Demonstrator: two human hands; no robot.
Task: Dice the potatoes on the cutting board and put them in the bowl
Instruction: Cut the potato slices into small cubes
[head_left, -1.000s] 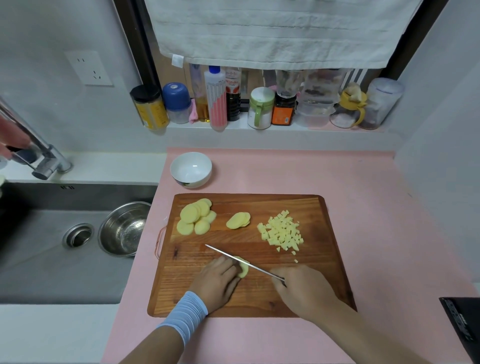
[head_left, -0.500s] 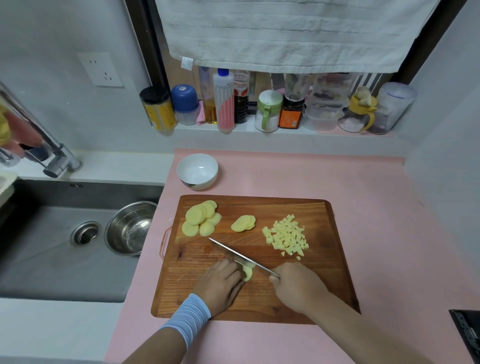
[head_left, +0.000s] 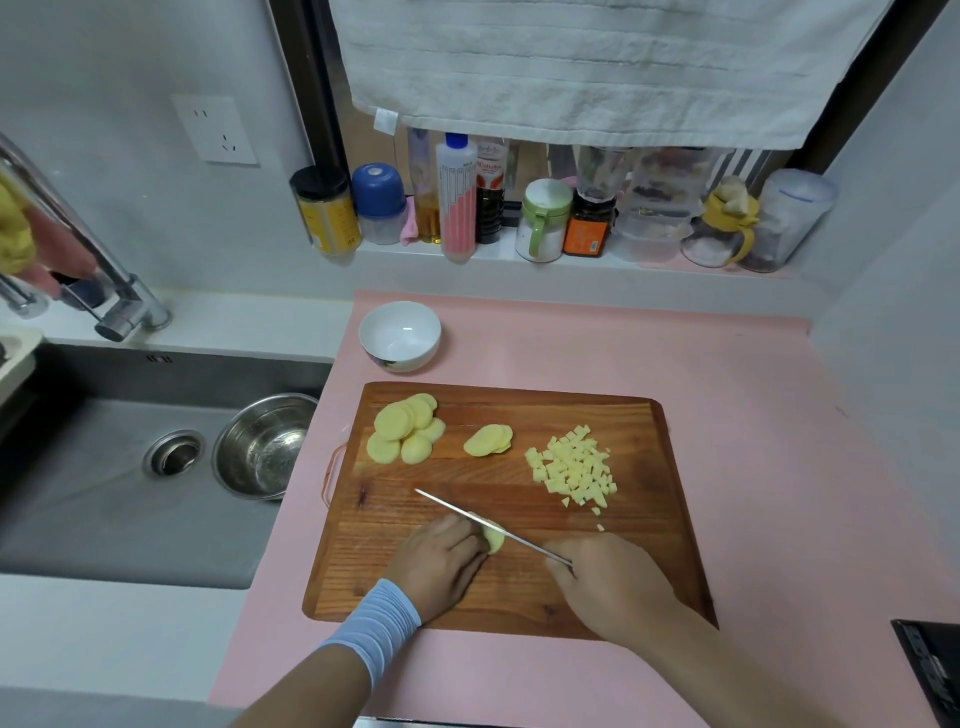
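At the near edge of the cutting board (head_left: 644, 545), the left hand (head_left: 441, 564) curls its fingers down on a potato piece (head_left: 493, 538), pinning it. The right hand (head_left: 608, 582) is closed round the handle of the knife (head_left: 488, 525). The piece lies just right of the left fingertips, between the 2 hands. The blade runs diagonally across it, tip pointing far-left. Beyond lie the diced pile (head_left: 574, 470), a small group of slices (head_left: 488, 440), a larger group (head_left: 405, 428), then the bowl (head_left: 400, 335), with nothing in it.

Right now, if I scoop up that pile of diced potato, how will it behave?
The diced potato is loose small cubes, so it will probably scatter rather than lift together; strays lie apart on the cutting board. The pieces look light, and fresh-cut faces may be slippery.
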